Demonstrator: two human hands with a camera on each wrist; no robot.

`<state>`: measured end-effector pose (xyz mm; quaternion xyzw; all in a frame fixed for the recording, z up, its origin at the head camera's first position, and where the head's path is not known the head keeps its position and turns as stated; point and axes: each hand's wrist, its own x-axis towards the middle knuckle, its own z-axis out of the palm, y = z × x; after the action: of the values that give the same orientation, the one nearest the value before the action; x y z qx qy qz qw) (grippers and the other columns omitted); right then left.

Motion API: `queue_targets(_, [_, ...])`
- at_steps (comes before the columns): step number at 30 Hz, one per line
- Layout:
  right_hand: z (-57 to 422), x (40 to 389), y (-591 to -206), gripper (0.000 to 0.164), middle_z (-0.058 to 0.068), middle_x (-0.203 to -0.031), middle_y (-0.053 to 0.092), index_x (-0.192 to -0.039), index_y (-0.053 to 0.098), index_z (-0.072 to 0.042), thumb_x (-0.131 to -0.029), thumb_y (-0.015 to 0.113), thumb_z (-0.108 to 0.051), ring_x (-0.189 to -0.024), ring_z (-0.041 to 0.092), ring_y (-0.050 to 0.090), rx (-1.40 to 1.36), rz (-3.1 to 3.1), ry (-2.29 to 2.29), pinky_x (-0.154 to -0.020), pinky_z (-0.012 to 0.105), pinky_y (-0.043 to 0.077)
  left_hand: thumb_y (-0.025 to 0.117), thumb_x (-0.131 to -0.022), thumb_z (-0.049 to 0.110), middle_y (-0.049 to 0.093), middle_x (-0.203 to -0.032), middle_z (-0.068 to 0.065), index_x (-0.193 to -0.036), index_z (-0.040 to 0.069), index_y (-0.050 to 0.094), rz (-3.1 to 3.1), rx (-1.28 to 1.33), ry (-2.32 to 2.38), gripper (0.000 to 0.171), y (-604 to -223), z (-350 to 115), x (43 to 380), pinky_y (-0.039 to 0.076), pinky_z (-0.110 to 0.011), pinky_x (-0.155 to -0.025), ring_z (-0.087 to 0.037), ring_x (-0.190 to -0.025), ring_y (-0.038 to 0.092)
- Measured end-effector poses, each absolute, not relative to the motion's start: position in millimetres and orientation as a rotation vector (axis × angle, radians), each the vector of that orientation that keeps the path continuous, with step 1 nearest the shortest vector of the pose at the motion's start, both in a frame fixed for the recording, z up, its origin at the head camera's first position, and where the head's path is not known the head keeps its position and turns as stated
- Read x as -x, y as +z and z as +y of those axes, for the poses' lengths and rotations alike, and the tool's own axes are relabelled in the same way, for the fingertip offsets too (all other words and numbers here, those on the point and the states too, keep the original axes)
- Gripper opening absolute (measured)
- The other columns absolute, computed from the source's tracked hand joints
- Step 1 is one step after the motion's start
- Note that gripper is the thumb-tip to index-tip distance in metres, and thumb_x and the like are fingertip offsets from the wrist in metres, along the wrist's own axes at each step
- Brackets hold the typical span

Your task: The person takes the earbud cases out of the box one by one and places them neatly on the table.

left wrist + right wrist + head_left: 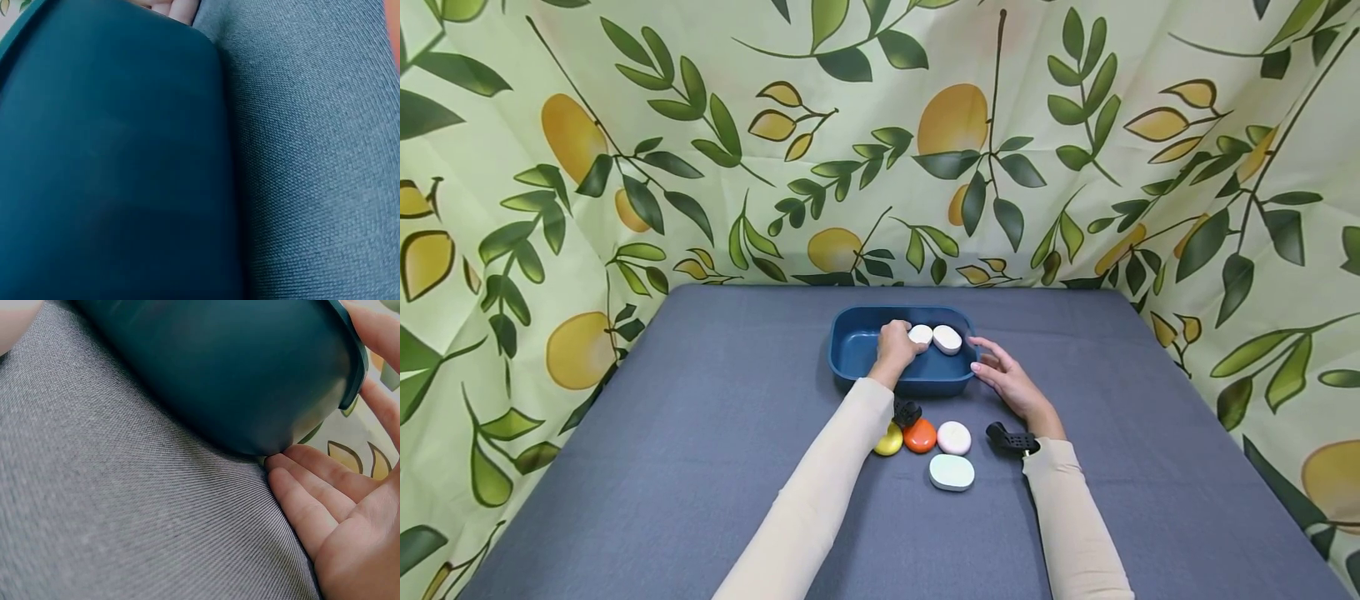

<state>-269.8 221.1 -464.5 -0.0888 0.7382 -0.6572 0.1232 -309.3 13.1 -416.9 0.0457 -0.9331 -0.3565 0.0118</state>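
A dark blue rectangular basin [865, 385] with rounded corners stands on the grey cloth. My left hand [895, 346] reaches over its front wall and pinches a white oval soap bar [921, 335] between thumb and fingers, low inside. Beside it in the basin lies a second white soap bar [947, 339]. My right hand [1006, 379] rests its extended fingers against the basin's right end. In the right wrist view, fingertips [284, 478] touch the wall near its base, and others reach the rim. The left wrist view is filled mostly by the basin's front wall [119, 150].
In front of the basin lie a yellow round soap [889, 440], partly behind the left sleeve, an orange one [920, 435], a pale pink one [954, 437] and a pale mint oval bar [951, 472]. A leaf-patterned curtain [880, 192] hangs behind the table.
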Motion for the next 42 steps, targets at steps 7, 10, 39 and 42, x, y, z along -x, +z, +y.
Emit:
queue_targets(7, [221.4,269.9,-465.0,0.059,0.026,-0.157,0.020,-0.149,0.027,-0.011,-0.098,0.054,-0.020,-0.145,0.041,0.026,0.268,2.152,-1.925,-0.120,0.055,0.020,0.078,-0.080,0.024,0.069,-0.120,-0.012,-0.117,0.005,0.068,-2.960,-0.132,-1.066,0.043,-420.3,12.4,316.1,0.055,-0.037,-0.092,-0.025,-0.109,0.065])
queue_targets(10, [221.5,269.3,-465.2,0.058,0.027,-0.158,0.019,-0.149,0.027,-0.011,-0.098,0.054,-0.019,-0.146,0.042,0.024,0.270,2.153,-1.924,-0.121,0.055,0.020,0.081,-0.077,0.028,0.070,-0.117,-0.012,-0.115,0.005,0.069,-2.949,-0.099,-1.035,0.047,-434.6,11.4,328.6,0.056,-0.035,-0.086,-0.025,-0.104,0.066])
queue_targets(39, [221.9,268.4,-464.9,0.058,0.030,-0.157,0.017,-0.150,0.026,-0.009,-0.099,0.053,-0.019,-0.146,0.046,0.022,0.313,2.145,-1.930,-0.120,0.059,0.017,0.078,-0.080,0.016,0.074,-0.108,-0.014,-0.115,0.002,0.069,-2.829,0.333,-1.180,0.039,-384.8,-1.9,285.3,0.054,-0.033,-0.083,-0.024,-0.096,0.066])
queue_targets(42, [221.9,268.9,-465.1,0.057,0.029,-0.158,0.016,-0.149,0.026,-0.009,-0.099,0.052,-0.017,-0.146,0.046,0.021,0.296,2.143,-1.932,-0.121,0.059,0.017,0.078,-0.080,0.015,0.074,-0.108,-0.014,-0.115,0.002,0.070,-2.834,0.390,-1.180,0.038,-380.9,-2.8,279.3,0.054,-0.032,-0.082,-0.024,-0.097,0.067])
